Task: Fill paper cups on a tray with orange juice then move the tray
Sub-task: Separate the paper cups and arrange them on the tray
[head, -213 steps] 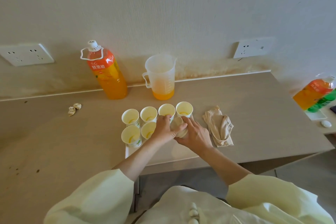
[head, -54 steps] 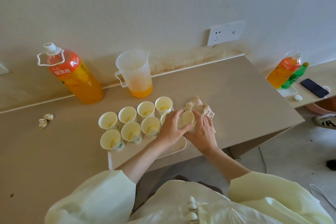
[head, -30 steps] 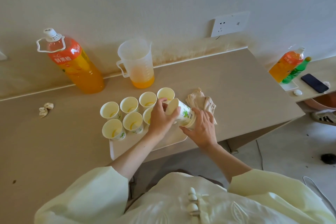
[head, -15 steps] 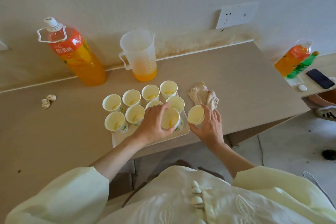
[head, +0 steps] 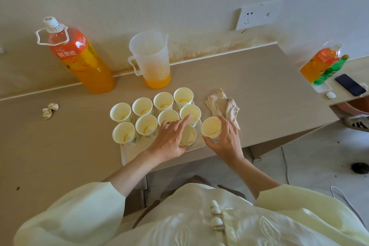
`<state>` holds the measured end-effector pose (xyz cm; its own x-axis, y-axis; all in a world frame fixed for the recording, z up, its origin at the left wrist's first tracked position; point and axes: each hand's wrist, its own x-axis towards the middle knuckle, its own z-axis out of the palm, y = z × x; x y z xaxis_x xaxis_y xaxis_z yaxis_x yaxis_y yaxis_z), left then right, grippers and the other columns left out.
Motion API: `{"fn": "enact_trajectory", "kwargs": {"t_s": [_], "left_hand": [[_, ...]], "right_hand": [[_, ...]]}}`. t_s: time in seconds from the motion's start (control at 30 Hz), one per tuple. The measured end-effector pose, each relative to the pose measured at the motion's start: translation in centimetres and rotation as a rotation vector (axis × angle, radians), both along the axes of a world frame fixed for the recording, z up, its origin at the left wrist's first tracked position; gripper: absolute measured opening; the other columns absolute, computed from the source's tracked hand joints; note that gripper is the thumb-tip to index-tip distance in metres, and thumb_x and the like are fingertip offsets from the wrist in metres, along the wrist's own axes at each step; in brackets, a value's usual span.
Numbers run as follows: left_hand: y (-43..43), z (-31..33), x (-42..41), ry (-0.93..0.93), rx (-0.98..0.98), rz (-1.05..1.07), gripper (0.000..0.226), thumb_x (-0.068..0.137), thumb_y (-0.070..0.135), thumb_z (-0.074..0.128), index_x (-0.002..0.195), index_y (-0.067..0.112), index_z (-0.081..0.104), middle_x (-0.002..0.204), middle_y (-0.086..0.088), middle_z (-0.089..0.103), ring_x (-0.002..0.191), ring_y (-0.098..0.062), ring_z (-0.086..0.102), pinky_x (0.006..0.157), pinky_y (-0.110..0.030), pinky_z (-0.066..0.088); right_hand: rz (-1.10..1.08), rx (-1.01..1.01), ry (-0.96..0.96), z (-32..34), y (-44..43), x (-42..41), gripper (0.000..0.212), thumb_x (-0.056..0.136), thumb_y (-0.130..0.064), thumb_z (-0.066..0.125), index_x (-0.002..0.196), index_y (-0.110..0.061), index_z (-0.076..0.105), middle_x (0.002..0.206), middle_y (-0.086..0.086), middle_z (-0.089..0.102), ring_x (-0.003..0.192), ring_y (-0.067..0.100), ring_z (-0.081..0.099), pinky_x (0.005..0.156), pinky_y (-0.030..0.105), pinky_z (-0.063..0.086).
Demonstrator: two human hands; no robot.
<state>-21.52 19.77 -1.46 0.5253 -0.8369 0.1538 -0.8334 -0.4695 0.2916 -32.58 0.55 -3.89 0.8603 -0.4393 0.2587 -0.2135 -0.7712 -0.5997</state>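
Head view: paper cups [head: 142, 107] are standing crowded on tray [head: 129, 156] at the near edge of table [head: 60, 146]. Left hand [head: 171, 142] is hovering spread-fingered, gripping nothing. Right hand [head: 225, 142] is curling round loose cup [head: 211, 127] beside tray. Risk: spread fingers knocking neighbouring cups over.

Pale yellow-green garment [head: 199, 223], wide loose sleeves [head: 79, 215] (white knot buttons [head: 215, 215] down front)

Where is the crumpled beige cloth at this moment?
In the head view the cloth lies on the table, just right of the tray, directly behind the right hand and the paper cup it holds.
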Motion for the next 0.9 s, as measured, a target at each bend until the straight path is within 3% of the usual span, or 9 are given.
{"fn": "enact_trajectory", "kwargs": {"t_s": [0.2,0.33,0.47,0.6,0.8,0.9], "left_hand": [[-0.4,0.0,0.0,0.022,-0.012,0.014,0.105,0.074,0.049,0.07,0.147,0.021,0.0,0.134,-0.009,0.05,0.118,-0.026,0.053,0.102,-0.044,0.031],[-0.4,0.3,-0.1,0.02,-0.005,0.002,0.112,0.071,0.044,0.075,0.145,0.025,-0.008,0.133,-0.009,0.05,0.116,-0.026,0.053,0.102,-0.042,0.03],[-0.5,0.8,-0.4,0.051,0.024,0.029,0.108,0.074,0.043,0.072,0.145,0.028,-0.008,0.139,-0.009,0.046,0.123,-0.026,0.048,0.105,-0.041,0.025],[-0.8,1.0,-0.6,0.107,0.056,0.073,0.103,0.076,0.042,0.068,0.142,0.032,-0.01,0.148,-0.008,0.037,0.137,-0.021,0.034,0.111,-0.04,0.014],[-0.6,1.0,-0.8,0.123,0.033,0.122,0.104,0.075,0.042,0.07,0.143,0.03,-0.007,0.149,-0.005,0.036,0.137,-0.018,0.033,0.113,-0.042,0.012],[-0.3,1.7,-0.7,0.173,-0.049,0.166,0.094,0.075,0.039,0.066,0.145,0.029,0.004,0.145,-0.003,0.038,0.135,-0.017,0.033,0.112,-0.038,0.01]], "right_hand": [[-0.016,0.051,0.002,0.6,0.5,-0.2,0.083,0.071,-0.052,0.073,0.134,-0.013,0.036,0.127,0.012,0.059,0.117,0.016,0.043,0.103,0.055,0.043],[-0.043,0.138,-0.007,1.0,0.9,-0.3,0.084,0.073,-0.061,0.064,0.136,-0.012,0.037,0.131,0.009,0.056,0.12,0.022,0.047,0.103,0.052,0.043],[-0.106,0.225,-0.029,1.5,1.6,-0.3,0.091,0.069,-0.051,0.074,0.14,-0.01,0.035,0.136,0.011,0.051,0.124,0.032,0.048,0.102,0.049,0.044],[-0.127,0.395,-0.065,2.4,1.8,0.0,0.097,0.066,-0.042,0.084,0.143,-0.014,0.032,0.14,0.007,0.048,0.125,0.025,0.049,0.101,0.04,0.045],[-0.125,0.518,-0.091,3.5,2.3,0.2,0.096,0.063,-0.028,0.09,0.142,-0.017,0.037,0.129,-0.011,0.047,0.116,0.005,0.045,0.095,0.021,0.038],[-0.112,0.523,-0.115,4.1,2.4,0.1,0.084,0.062,-0.026,0.091,0.13,-0.034,0.041,0.118,-0.022,0.05,0.105,-0.006,0.049,0.086,0.005,0.037]]}}
